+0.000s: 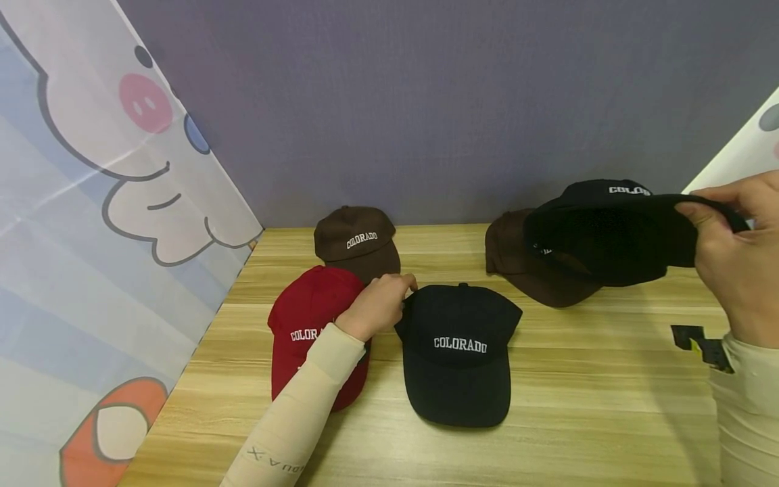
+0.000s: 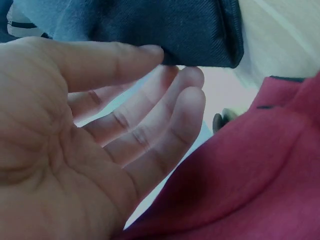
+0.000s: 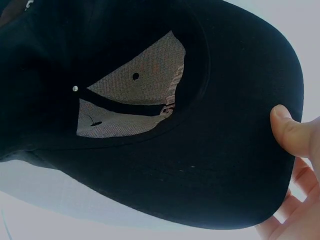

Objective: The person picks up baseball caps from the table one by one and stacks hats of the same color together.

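Observation:
A black cap (image 1: 462, 318) lettered COLORADO lies on the table, brim toward me. My left hand (image 1: 379, 306) pinches its back left edge; the left wrist view shows the thumb on the dark fabric (image 2: 165, 30) with fingertips behind it. A second black cap (image 1: 615, 237) is raised at the right. My right hand (image 1: 745, 250) grips its brim, thumb on the underside. In the right wrist view this cap's inside (image 3: 135, 75) shows light mesh lining. Behind it sits a dark brown cap (image 1: 508, 240), partly hidden.
A red cap (image 1: 319, 297) lies under my left forearm, partly covered. Another brown cap (image 1: 356, 237) stands behind it near the grey panel (image 1: 438, 115). A printed cartoon sheet (image 1: 122, 203) borders the table (image 1: 584, 406) on the left.

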### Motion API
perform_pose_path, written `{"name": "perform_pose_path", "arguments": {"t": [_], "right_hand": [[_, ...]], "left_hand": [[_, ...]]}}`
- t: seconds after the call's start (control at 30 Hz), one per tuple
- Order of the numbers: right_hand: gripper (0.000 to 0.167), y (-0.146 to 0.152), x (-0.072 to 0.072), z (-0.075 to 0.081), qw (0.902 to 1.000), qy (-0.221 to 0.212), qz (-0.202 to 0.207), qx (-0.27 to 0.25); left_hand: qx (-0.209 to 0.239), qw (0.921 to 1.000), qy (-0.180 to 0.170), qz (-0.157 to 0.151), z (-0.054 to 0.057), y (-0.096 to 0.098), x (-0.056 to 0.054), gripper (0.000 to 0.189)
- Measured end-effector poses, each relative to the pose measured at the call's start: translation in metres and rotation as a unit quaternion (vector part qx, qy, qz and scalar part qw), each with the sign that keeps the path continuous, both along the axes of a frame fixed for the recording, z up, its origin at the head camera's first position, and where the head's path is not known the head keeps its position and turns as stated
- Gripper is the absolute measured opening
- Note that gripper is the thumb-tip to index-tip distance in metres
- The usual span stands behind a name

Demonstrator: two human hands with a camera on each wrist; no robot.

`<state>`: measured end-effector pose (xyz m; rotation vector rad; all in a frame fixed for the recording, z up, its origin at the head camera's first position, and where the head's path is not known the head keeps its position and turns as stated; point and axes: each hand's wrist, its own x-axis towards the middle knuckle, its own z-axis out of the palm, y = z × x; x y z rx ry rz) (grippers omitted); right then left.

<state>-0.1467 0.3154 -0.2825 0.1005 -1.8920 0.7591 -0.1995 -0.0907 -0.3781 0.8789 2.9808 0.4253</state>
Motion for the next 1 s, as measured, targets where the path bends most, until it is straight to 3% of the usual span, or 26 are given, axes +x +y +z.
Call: {"name": "perform_pose_path", "arguments": {"t": [0.4,1.0], "right_hand": [[0.026,-0.0028,0.0046,0.0025,0.9998,0.007,-0.007,0.017],[0.034,-0.0047,0.0062,0.0035,0.9998,0.013,0.003,0.014]], "left_hand": [[-0.043,0.9987,-0.027,0.0,0.0054,-0.0034,0.0029,0.014],[-0.085,0.9915,-0.097,-0.011,0.0098,-0.0052,0.0039,0.028]]}}
